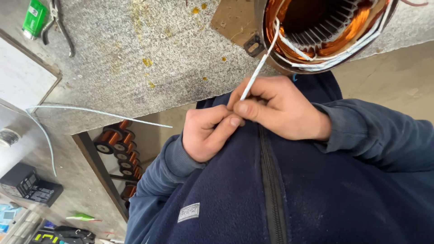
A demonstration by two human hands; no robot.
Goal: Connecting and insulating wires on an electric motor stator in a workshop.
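Note:
A motor stator point(271, 54) with copper windings point(357, 22) and white insulating strips sits at the near edge of the grey bench point(135, 58). A thin white sleeved lead point(260, 68) runs from the stator down to my hands, which are close to my chest over a dark blue fleece jacket. My right hand point(282, 108) pinches the lead between thumb and fingers. My left hand point(208, 133) is curled shut right beside it, its fingertips touching my right thumb. Whether it grips the lead's hidden end is unclear.
Pliers point(61, 27) and a small green container point(34, 18) lie at the bench's far left. Long white sleeving strands point(95, 111) hang over the bench edge. Below stands a rack of copper wire spools point(120, 144), with black boxes point(29, 183) further left.

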